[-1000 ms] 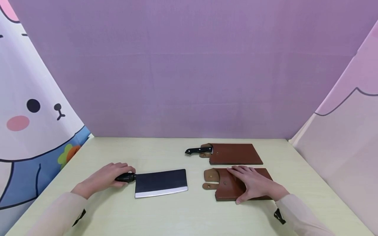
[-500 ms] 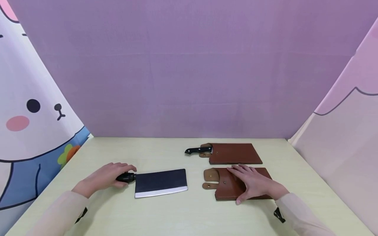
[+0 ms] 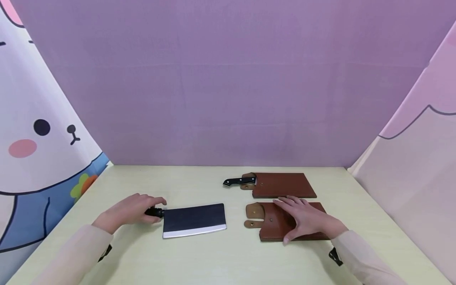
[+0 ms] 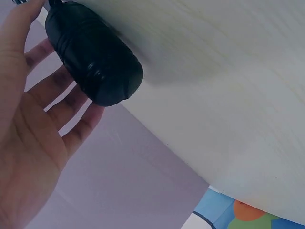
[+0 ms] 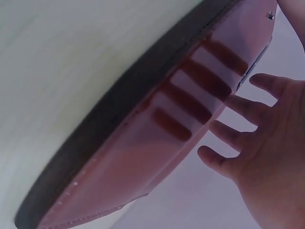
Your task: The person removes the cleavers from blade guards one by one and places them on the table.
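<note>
In the head view a cleaver lies flat on the table, its dark blade with a bright edge pointing right. My left hand is about its black handle, fingers on the far side and thumb on the near side; the palm stays apart from it. To the right lies a brown leather knife sheath with its two straps unfastened at the left end. My right hand spans this sheath with spread fingers. In the right wrist view dark reflections of those fingers show on the leather.
Behind the near sheath lies a second brown sheath, with a black riveted knife handle sticking out to the left. A purple cloth wall borders the pale table at the back. Printed cloths flank both sides.
My left hand has shifted slightly right along the handle toward the blade. The cleaver has stayed in place. My right hand and both sheaths have hardly moved.
</note>
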A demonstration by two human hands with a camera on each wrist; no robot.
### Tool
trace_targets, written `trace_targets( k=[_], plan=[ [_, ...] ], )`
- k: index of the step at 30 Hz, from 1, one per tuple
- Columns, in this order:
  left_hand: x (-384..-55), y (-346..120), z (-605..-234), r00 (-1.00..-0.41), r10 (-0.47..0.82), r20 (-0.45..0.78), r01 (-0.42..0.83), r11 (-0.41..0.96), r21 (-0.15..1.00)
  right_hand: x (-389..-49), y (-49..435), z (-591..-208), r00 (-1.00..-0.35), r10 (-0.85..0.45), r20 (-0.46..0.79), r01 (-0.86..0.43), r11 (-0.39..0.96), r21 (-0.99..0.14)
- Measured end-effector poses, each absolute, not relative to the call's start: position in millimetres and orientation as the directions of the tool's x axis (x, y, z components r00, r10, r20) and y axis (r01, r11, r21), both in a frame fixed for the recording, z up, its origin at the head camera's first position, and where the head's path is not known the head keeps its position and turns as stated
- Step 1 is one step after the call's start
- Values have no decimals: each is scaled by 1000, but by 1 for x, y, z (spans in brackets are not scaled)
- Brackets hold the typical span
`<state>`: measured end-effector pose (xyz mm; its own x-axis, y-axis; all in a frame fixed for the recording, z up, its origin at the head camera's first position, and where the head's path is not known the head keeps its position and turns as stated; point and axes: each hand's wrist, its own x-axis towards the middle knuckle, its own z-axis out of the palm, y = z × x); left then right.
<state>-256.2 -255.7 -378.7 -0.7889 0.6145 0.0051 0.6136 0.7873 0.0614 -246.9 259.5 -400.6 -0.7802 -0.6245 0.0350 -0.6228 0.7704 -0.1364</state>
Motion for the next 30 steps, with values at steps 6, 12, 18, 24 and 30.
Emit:
trace_targets(
  k=[6,12,18,24,30],
  plan=[
    [-257,-254,-381,-795,606,25,606,794,38,-250,259,-398,-768,-637,67,-640,759,-120],
    [-262,-248,-382,-774,629,71,632,775,24,-254,258,-395,-760,-642,99,-650,753,-105],
    [-267,-231,-382,-766,638,75,641,767,18,-260,255,-390,-789,-609,83,-614,782,-109],
    [-274,-211,-386,-745,658,109,663,749,14,-265,256,-387,-812,-578,75,-583,802,-128],
    [-279,-190,-390,-704,691,165,695,718,-38,-274,257,-388,-821,-563,95,-571,812,-119]
  ],
)
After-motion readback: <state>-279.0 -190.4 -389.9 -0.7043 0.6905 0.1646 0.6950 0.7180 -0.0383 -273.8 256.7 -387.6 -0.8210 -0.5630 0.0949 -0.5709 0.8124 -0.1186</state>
